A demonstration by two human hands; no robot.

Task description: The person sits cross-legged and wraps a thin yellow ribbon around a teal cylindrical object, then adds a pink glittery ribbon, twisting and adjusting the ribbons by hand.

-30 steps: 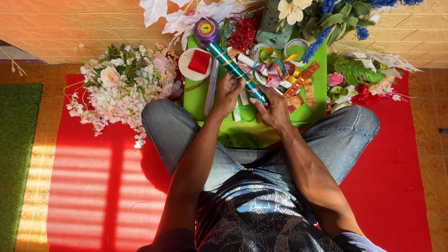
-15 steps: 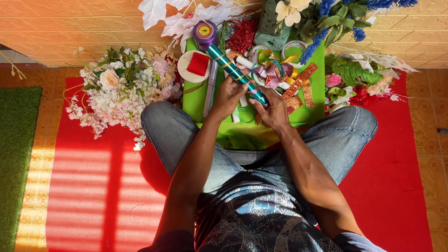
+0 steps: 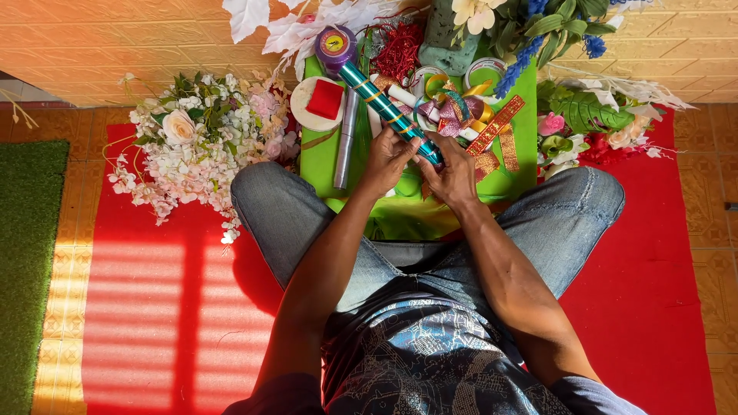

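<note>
- Teal foil-wrapped tube [image 3: 388, 111] gripped at its near end by both hands, left hand [image 3: 387, 157] and right hand [image 3: 452, 175], fingers curled snug around it.
- Long axis diagonal, far tip aimed toward the green mat's [image 3: 319, 165] far-left corner, by the purple ribbon spool [image 3: 335, 44].

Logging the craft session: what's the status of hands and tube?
Left hand and right hand both grip teal tube, tilted over green mat. Ribbons crowd right; silver tube left.
</note>
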